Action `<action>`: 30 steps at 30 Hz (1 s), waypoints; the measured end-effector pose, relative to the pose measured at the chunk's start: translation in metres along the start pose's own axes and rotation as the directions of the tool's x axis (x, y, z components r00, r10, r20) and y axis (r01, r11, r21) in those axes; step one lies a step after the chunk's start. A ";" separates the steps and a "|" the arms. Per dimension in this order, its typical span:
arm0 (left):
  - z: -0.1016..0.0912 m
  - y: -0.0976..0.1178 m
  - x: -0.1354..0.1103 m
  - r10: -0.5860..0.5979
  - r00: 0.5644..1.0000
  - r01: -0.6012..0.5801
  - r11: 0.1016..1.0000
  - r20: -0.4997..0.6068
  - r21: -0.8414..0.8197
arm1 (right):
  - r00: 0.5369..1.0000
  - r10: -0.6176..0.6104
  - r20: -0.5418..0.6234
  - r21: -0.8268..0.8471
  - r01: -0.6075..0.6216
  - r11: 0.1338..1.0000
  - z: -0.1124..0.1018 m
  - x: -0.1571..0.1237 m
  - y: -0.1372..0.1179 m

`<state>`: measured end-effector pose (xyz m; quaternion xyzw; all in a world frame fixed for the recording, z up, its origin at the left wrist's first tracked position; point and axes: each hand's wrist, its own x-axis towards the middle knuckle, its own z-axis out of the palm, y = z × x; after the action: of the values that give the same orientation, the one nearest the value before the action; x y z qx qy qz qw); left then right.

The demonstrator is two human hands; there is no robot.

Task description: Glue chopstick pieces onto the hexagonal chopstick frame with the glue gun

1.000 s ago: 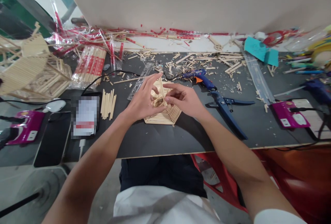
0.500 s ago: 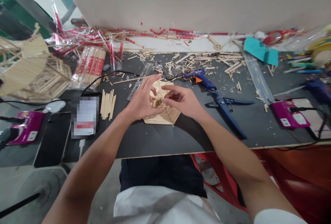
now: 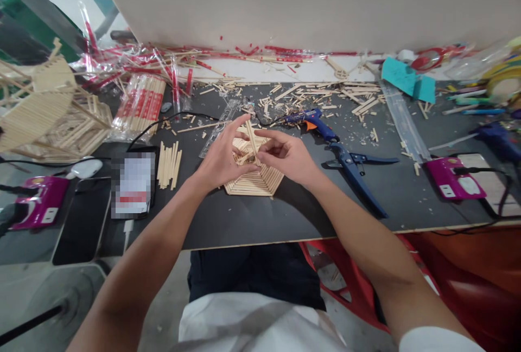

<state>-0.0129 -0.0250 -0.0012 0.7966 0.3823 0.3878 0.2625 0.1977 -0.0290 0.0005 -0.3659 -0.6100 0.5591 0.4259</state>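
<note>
A hexagonal piece built of pale wooden sticks lies on the dark table in front of me, its middle partly hidden by my hands. Above it a short wooden stick stands at a slant. My left hand spans this stick, index fingertip at its top end and thumb at its lower end. From the other side my right hand has its fingers closed on the stick's lower part. A row of cut sticks lies to the left of my left hand.
A blue glue gun and blue pruning shears lie to the right. Stick offcuts litter the back. Phones, purple power sockets and a larger stick construction stand around the sides.
Both hands stay almost in place over the hexagonal piece. The stick between them tilts slightly more, its top leaning left. The whole view shifts a little.
</note>
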 end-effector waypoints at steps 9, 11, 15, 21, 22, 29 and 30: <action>0.000 0.001 0.000 0.010 1.000 -0.009 0.999 0.026 -0.048 | 0.998 -0.019 0.059 -0.067 0.023 0.997 -0.002 -0.001 -0.003; -0.001 0.002 0.000 0.009 0.999 -0.006 0.998 0.044 -0.056 | 0.996 -0.029 0.087 -0.094 0.037 0.995 -0.003 -0.002 -0.005; -0.004 0.006 0.000 -0.003 0.998 0.007 0.998 0.062 -0.060 | 0.984 -0.020 0.176 -0.082 0.035 0.996 -0.005 -0.003 -0.006; -0.006 0.004 0.000 0.023 0.998 -0.020 0.998 0.066 -0.052 | 0.976 -0.026 0.218 -0.094 0.047 0.994 -0.004 -0.003 -0.004; -0.005 0.003 0.000 0.030 0.997 -0.027 0.998 0.065 -0.049 | 0.977 -0.024 0.213 -0.105 0.047 0.993 -0.004 -0.003 -0.004; -0.004 -0.002 -0.001 0.049 0.996 -0.045 0.998 0.072 -0.052 | 0.980 -0.047 0.195 -0.145 0.076 0.987 -0.003 -0.004 -0.001; -0.004 -0.002 -0.001 0.052 0.996 -0.048 0.998 0.071 -0.051 | 0.979 -0.045 0.197 -0.149 0.075 0.986 -0.003 -0.004 -0.001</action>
<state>-0.0174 -0.0244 -0.0013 0.8127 0.3428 0.3745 0.2860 0.2016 -0.0315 0.0010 -0.3235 -0.7011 0.5293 0.3515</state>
